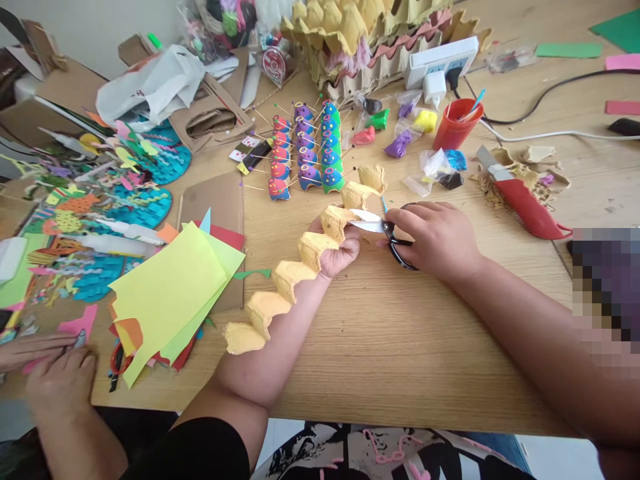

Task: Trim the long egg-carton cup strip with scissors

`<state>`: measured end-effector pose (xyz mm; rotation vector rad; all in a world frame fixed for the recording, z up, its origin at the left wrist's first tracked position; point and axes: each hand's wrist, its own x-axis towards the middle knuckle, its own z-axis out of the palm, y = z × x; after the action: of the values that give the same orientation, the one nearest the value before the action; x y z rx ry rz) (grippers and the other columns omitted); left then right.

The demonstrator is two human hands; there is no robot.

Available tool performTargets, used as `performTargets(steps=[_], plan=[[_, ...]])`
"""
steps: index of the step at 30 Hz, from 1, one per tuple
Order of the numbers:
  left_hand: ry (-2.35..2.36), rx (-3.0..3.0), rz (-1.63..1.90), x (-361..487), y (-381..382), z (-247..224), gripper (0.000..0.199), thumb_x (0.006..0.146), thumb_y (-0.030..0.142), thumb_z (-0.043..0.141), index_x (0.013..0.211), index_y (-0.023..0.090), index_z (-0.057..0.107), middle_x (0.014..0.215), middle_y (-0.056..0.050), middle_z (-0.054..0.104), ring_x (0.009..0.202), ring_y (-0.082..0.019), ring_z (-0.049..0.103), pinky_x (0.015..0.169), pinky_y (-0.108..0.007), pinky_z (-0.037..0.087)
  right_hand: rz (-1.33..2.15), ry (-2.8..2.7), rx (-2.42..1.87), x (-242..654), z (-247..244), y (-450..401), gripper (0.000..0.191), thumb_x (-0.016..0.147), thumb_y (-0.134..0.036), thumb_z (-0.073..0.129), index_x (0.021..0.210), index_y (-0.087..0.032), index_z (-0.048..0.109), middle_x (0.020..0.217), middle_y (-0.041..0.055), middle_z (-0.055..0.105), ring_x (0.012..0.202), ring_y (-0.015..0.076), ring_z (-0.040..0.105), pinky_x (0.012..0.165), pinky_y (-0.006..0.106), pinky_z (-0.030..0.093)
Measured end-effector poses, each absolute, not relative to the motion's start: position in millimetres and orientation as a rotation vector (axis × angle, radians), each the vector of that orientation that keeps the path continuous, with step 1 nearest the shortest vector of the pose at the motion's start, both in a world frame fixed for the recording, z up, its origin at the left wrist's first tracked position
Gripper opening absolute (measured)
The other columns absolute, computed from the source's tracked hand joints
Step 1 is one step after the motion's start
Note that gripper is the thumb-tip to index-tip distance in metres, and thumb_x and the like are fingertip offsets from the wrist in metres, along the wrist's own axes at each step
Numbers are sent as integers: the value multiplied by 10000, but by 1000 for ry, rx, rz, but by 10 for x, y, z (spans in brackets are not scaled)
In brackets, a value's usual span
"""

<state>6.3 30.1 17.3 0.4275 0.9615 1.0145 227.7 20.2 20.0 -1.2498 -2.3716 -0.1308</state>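
Patterned clothing [305, 460] lies nearest the camera, along the bottom edge, with a black sleeve [200, 447] just left of it. Above them, an egg-carton strip [290, 277], yellow and scalloped, is held over the bare left forearm [300, 320] and the wooden table [400, 347]. Its long axis runs diagonally: the near end points toward the lower left, over the forearm, and the far end points up and to the right, close to the rows of painted cups [307, 153]. The cups of the strip follow one another along that line. The left hand [343, 257] is palm up under the upper half of the strip, its fingers curled in and closed on it. The right hand [435, 237] is clamped on the black handles of the scissors [370, 221], whose blades point left, across the strip's axis. Their tips are slightly parted, at the strip beside the left hand. The two hands are apart but near each other. Left of the strip, yellow paper [170, 287] lies on a pile of coloured sheets, and another person's hands [63, 377] are at the table's left side. A red cup [451, 125] and a red-handled cutter [527, 200] sit beyond the right hand.
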Motion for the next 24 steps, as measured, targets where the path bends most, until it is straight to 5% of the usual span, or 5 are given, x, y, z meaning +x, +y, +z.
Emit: performTargets(steps=[18, 24], plan=[[717, -115, 1150, 84, 273, 238, 515, 1037, 335, 216, 1087, 425, 720, 629, -68, 599, 595, -246, 571, 345, -268, 383, -222, -2452, -1222, 2341, 233, 233, 397, 1073, -502, 477, 1140, -206, 734, 862, 77, 772, 757, 213, 639, 677, 344, 304], [716, -61, 1117, 93, 276, 263, 267, 1053, 287, 478, 1101, 256, 739, 634, -11, 617, 475, -103, 486, 375, -170, 359, -203, -2466, -1186, 2345, 225, 244, 440, 1085, -529, 437, 1140, -209, 733, 866, 77, 771, 770, 213, 638, 684, 344, 304]])
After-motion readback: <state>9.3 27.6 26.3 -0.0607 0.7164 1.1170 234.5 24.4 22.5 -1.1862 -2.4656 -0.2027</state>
